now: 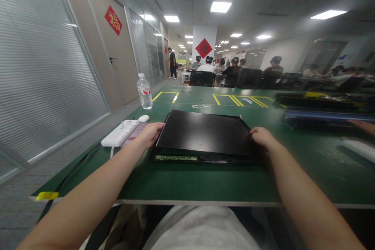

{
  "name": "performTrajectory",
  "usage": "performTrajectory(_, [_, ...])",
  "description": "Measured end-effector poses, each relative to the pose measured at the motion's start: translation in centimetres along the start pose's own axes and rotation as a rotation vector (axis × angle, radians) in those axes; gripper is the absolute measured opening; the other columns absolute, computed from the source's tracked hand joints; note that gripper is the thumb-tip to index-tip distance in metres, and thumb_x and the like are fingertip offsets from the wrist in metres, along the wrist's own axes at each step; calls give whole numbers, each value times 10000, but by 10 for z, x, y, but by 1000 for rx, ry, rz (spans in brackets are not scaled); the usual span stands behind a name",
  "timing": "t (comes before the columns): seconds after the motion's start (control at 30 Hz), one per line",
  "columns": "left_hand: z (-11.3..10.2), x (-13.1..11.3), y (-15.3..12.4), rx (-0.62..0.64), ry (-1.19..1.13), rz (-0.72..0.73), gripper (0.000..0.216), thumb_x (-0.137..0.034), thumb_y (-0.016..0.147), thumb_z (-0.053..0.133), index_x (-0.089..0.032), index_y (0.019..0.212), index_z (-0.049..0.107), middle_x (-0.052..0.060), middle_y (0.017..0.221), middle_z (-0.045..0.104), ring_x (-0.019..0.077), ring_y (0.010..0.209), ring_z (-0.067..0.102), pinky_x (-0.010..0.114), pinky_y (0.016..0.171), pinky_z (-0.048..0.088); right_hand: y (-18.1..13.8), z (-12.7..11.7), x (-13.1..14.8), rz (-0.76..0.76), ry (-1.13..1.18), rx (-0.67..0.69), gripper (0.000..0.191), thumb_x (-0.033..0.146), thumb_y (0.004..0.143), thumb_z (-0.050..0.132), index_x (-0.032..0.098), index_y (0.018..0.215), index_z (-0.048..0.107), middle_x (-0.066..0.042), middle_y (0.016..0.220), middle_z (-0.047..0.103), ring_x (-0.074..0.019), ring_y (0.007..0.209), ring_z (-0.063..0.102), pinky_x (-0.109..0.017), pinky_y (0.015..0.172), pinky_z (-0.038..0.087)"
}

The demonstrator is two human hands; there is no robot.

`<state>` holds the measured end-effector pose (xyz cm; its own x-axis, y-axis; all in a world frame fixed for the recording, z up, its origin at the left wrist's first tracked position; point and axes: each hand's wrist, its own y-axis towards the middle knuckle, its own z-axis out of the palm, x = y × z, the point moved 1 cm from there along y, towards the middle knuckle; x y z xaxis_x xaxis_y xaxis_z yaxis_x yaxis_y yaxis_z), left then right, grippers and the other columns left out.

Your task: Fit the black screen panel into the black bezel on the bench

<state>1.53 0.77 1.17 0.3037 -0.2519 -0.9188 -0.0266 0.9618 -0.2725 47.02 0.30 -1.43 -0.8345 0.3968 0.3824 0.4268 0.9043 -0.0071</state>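
Observation:
A flat, glossy black screen panel lies in front of me on the table, set over a black frame. Its near edge sits apart from the frame's near side, where a narrow green circuit board strip shows. My left hand grips the panel's left edge, its fingertips partly hidden at the side. At the opposite edge, my right hand is closed on the panel's right side; some of its fingers are out of sight beneath.
Left on the green table are a white power strip, a purplish flat item, a white mouse-shaped object and a water bottle. At right, blurred dark panels lie near another person's hand.

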Motion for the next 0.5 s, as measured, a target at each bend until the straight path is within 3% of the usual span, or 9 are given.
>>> performTrajectory(0.17, [-2,1,2,-67,41,40,141,7,718,713,-130,751,718,57,622,713,185,506,678,224,455,534,1,1,0,-16,-16,10,373,54,759,605,173,1057,796,-113,1108,768,-244,1013,715,-269,821,518])
performTrajectory(0.5, [-3,-1,-4,-86,187,58,235,21,729,710,-143,893,748,94,737,760,243,621,721,303,532,576,-5,-3,4,15,8,-5,386,66,756,617,171,1079,801,-126,1140,761,-259,1011,715,-277,806,526])
